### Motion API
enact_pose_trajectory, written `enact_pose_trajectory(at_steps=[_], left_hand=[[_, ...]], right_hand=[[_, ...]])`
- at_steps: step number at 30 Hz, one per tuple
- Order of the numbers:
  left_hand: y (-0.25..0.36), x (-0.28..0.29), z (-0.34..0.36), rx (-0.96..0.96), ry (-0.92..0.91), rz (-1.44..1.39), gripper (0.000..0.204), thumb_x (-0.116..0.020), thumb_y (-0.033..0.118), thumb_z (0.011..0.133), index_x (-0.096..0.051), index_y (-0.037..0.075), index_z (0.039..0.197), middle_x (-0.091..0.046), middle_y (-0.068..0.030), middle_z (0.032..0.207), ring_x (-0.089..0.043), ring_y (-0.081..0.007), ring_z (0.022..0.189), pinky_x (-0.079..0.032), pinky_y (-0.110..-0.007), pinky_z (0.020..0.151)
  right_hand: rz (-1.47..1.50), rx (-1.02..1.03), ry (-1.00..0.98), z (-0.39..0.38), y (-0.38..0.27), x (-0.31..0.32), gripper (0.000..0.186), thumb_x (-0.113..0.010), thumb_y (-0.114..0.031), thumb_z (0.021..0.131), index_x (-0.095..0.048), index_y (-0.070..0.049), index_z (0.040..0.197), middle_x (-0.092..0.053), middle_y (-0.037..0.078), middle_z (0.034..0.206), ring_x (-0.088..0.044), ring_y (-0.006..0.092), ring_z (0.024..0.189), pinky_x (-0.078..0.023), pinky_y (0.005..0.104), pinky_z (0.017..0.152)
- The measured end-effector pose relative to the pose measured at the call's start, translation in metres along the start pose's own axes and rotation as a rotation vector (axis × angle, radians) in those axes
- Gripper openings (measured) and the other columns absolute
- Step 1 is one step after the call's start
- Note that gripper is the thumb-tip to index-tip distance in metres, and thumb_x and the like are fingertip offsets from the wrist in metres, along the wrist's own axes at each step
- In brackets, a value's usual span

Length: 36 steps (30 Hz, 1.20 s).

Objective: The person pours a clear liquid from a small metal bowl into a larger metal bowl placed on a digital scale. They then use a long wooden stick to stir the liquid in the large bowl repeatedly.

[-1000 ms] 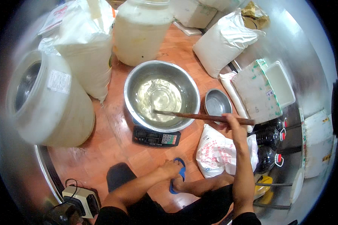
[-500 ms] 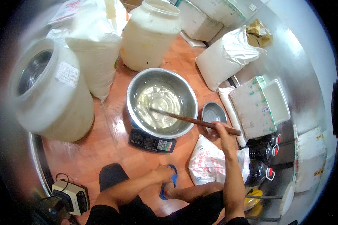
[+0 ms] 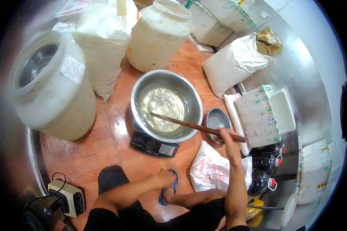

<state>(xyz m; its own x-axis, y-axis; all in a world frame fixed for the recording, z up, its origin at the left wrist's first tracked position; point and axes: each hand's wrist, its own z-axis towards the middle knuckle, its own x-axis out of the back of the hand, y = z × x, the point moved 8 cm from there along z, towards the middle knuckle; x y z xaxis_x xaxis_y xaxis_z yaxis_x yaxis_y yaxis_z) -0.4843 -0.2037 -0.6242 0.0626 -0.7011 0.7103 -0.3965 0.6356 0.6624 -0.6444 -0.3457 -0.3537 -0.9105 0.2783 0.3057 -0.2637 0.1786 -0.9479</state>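
Observation:
My right hand (image 3: 226, 135) is closed round a long wooden stick (image 3: 191, 125). Its far end dips into rippled pale liquid in a large steel bowl (image 3: 196, 96), which sits on a black digital scale (image 3: 150, 144). A small steel bowl (image 3: 216, 115) stands under the stick at the right. My left hand (image 3: 166, 177) hangs low by my foot and its blue sandal (image 3: 174, 183), fingers loose and apparently holding nothing. A white sack with red print (image 3: 204, 169) lies beside my right forearm.
Large plastic barrels (image 3: 54, 107) (image 3: 154, 42) and tall white sacks (image 3: 100, 65) (image 3: 229, 69) surround the bowls. Foam boxes (image 3: 256, 115), bottles of dark liquid (image 3: 260, 181) and a yellow object (image 3: 254, 210) line the right. A beige appliance (image 3: 69, 196) sits at lower left.
The view has shifted, moving my body and the near floor items leftward in the picture. The stick's tip has moved slightly left within the bowl, still held by my right hand.

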Motion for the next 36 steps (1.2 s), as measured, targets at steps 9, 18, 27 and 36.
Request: enact_pose_trajectory(at_steps=[9, 18, 27, 36], left_hand=[[0.0, 0.011, -0.003, 0.043, -0.06, -0.026, 0.047, -0.075, 0.034, 0.082, -0.068, 0.007, 0.119, -0.065, -0.0163, 0.127, -0.061, -0.0316, 0.12, -0.049, -0.057, 0.093], [-0.002, 0.012, -0.002, 0.089, -0.076, -0.01, 0.046, -0.074, 0.035, 0.083, -0.068, 0.006, 0.119, -0.067, -0.0186, 0.125, -0.063, -0.0324, 0.119, -0.051, -0.057, 0.09], [-0.006, -0.002, -0.003, 0.001, -0.001, 0.005, 0.055, -0.077, 0.038, 0.083, -0.062, 0.007, 0.126, -0.065, -0.0164, 0.127, -0.063, -0.0353, 0.116, -0.051, -0.056, 0.091], [0.001, 0.004, 0.002, 0.055, -0.03, -0.028, 0.049, -0.077, 0.036, 0.082, -0.067, 0.005, 0.118, -0.066, -0.0168, 0.125, -0.062, -0.0331, 0.119, -0.05, -0.056, 0.092]], right_hand=[[-0.26, 0.262, -0.1, 0.01, 0.017, -0.029, 0.033, -0.07, -0.02, 0.094, -0.07, 0.001, 0.12, -0.067, 0.003, 0.086, -0.06, 0.0099, 0.073, -0.048, 0.0237, 0.064], [-0.173, -0.016, 0.297, 0.0, -0.016, 0.048, 0.037, -0.062, -0.031, 0.098, -0.072, 0.004, 0.105, -0.07, 0.01, 0.083, -0.063, 0.0151, 0.066, -0.052, 0.0289, 0.062], [-0.189, 0.186, -0.211, 0.003, 0.007, -0.054, 0.032, -0.069, -0.015, 0.095, -0.068, 0.003, 0.122, -0.073, 0.012, 0.103, -0.068, 0.0137, 0.097, -0.052, 0.0282, 0.085], [-0.086, 0.083, 0.272, -0.004, -0.009, 0.027, 0.032, -0.063, -0.025, 0.099, -0.071, 0.005, 0.105, -0.069, 0.006, 0.081, -0.063, 0.0105, 0.07, -0.048, 0.0244, 0.058]])
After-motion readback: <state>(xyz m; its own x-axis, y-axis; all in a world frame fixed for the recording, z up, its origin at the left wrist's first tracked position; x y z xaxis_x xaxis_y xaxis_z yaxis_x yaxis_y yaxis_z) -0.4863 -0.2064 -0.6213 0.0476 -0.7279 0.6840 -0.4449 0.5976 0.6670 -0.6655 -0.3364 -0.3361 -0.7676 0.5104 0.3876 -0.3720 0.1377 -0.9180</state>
